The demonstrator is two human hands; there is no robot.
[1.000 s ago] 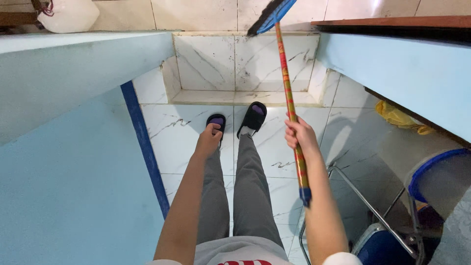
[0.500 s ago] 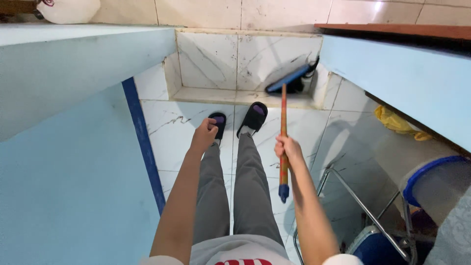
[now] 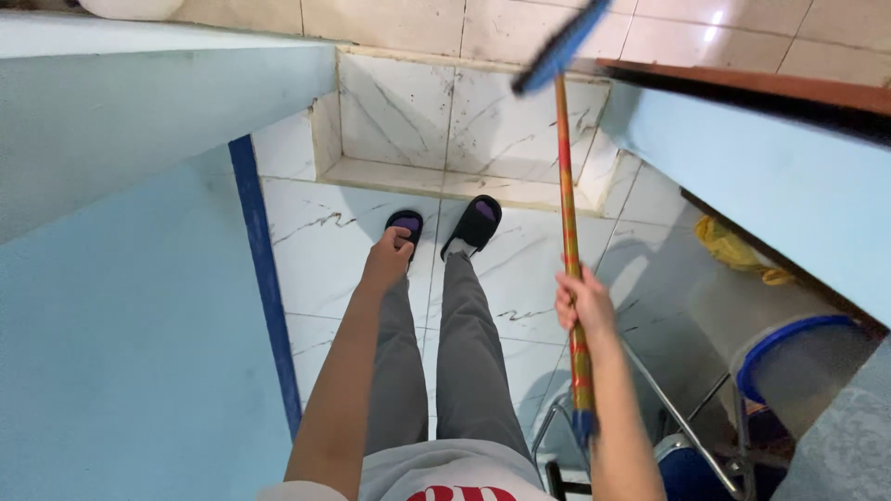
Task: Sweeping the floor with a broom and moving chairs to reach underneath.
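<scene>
My right hand [image 3: 583, 304] grips the red-and-gold patterned handle of a broom [image 3: 568, 218] low on the shaft. The broom's blue head sits high at the top of the view, over the marble step [image 3: 445, 176]. My left hand [image 3: 388, 258] hangs loosely curled in front of my left leg and holds nothing. I stand in grey trousers and black slippers [image 3: 473, 224] on white marble floor tiles, facing the step.
Light blue walls rise on the left [image 3: 121, 306] and right [image 3: 770, 176]. A blue stripe [image 3: 264, 278] runs along the left wall's base. At lower right stand a metal-framed chair [image 3: 668, 436] and a blue-rimmed container [image 3: 798, 362]; a yellow bag [image 3: 738, 246] lies behind them.
The broom head was down on the step half a second ago and has swung back up to the top of the view. My right hand moved lower and rightward.
</scene>
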